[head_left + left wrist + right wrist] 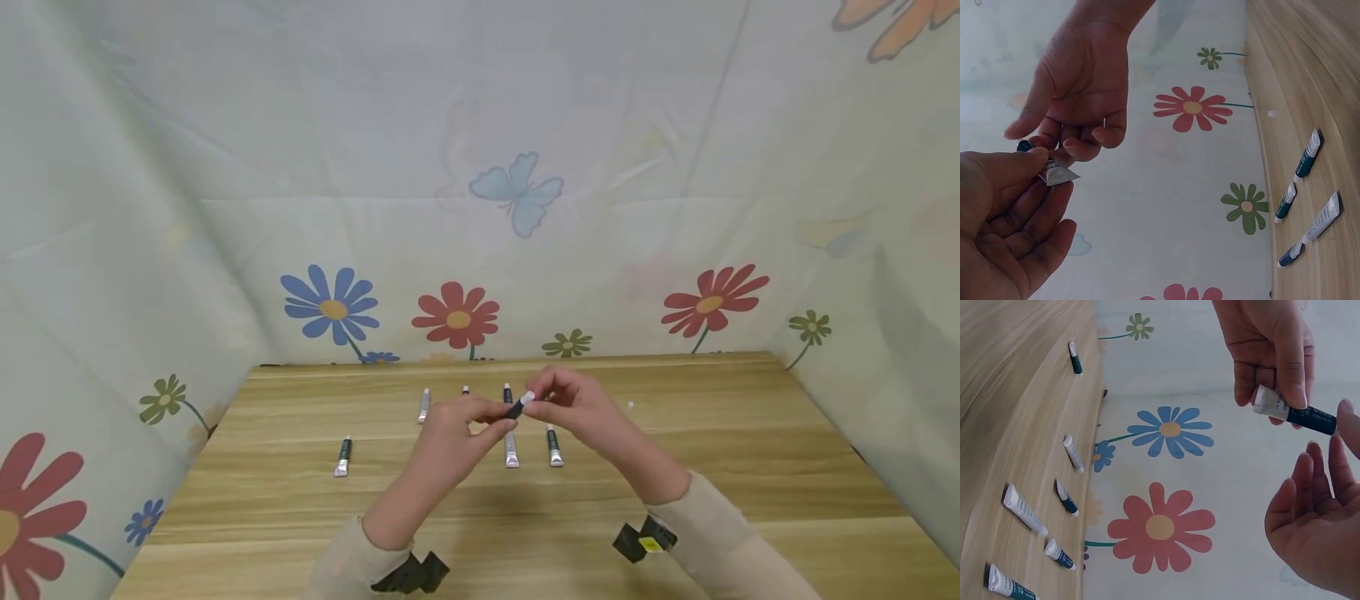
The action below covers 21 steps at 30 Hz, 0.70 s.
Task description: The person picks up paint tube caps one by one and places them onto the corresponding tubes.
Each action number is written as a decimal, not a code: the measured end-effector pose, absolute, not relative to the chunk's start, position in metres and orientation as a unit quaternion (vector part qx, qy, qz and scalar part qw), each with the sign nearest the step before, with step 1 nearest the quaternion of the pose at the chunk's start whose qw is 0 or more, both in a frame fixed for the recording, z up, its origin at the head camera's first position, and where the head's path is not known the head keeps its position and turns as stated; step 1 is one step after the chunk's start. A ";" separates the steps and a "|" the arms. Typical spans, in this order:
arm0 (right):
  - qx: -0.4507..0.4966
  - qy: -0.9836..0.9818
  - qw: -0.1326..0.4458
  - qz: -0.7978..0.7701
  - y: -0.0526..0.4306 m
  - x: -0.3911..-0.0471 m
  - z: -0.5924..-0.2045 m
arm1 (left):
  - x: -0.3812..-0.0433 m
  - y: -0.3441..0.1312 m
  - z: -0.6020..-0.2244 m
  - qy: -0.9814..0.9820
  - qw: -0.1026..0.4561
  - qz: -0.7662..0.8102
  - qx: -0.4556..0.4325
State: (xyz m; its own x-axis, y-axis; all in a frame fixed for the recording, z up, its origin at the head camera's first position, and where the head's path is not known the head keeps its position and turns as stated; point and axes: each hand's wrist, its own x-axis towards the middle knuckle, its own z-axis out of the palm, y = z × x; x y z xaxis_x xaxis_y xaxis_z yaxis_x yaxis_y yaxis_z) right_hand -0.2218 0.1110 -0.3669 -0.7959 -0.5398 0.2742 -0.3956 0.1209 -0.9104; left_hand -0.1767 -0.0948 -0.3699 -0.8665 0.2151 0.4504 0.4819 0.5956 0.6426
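Note:
My left hand (453, 429) pinches a small paint tube (1300, 417) between thumb and fingers, above the table. The tube has a silver crimped end and a dark blue-green band. At its other end, a white cap (527, 398) shows in the head view. My right hand (588, 412) has thumb and index finger at this cap end, pinching it. In the right wrist view these fingertips hide the cap, while the other right fingers are loosely bent. The left wrist view shows the left hand (1010, 219) around the tube's silver end.
Several more tubes lie on the wooden table (247, 500), among them a dark one (342, 457) at the left, a silver one (424, 406) and a green-banded one (554, 447). A tiny white piece (630, 405) lies at the right. Flowered cloth (600, 275) hangs behind.

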 end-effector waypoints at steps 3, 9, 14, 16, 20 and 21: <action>-0.309 0.753 0.070 -0.577 0.112 -0.221 -0.366 | -0.176 -0.094 -0.369 -0.880 0.165 -0.401 -0.196; -0.316 0.743 0.084 -0.584 0.114 -0.222 -0.366 | -0.175 -0.094 -0.368 -0.879 0.169 -0.397 -0.202; -0.307 0.746 0.071 -0.587 0.111 -0.224 -0.369 | -0.174 -0.094 -0.369 -0.877 0.166 -0.404 -0.198; -0.311 0.743 0.074 -0.588 0.112 -0.223 -0.369 | -0.174 -0.094 -0.368 -0.878 0.165 -0.404 -0.194; -0.318 0.739 0.068 -0.590 0.112 -0.221 -0.368 | -0.174 -0.094 -0.368 -0.879 0.171 -0.398 -0.197; -0.317 0.737 0.065 -0.593 0.111 -0.221 -0.368 | -0.174 -0.094 -0.368 -0.879 0.172 -0.398 -0.198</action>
State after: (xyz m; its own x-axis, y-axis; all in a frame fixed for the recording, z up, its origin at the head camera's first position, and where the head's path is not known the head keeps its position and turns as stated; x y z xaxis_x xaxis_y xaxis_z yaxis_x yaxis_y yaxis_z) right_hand -0.2210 0.1111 -0.3680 -0.7906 -0.5450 0.2793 -0.3898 0.0961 -0.9159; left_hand -0.1740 -0.0938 -0.3678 -0.8623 0.2109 0.4604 0.4852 0.6045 0.6318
